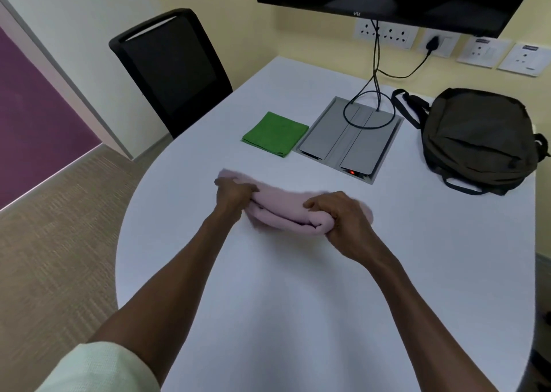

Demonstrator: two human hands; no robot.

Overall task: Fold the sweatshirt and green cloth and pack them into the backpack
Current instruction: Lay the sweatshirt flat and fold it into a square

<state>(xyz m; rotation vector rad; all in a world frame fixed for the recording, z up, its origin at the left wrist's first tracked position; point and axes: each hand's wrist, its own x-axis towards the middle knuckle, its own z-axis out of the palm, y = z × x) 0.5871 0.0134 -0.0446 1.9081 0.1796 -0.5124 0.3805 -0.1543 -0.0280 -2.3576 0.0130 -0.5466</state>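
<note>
Both the left hand (235, 193) and right hand (338, 215) grip the folded sweatshirt (281, 205), which may unfold if lifted unevenly toward the far-right backpack (480, 141).

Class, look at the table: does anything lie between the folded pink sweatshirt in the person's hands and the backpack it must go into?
Yes. The grey cable box, set flush into the white table, lies between the sweatshirt and the backpack, with black cables looping above it. Whether the backpack is open cannot be told.

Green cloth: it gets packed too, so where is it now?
In the head view the green cloth lies folded on the table, left of the grey cable panel, beyond the hands.
</note>
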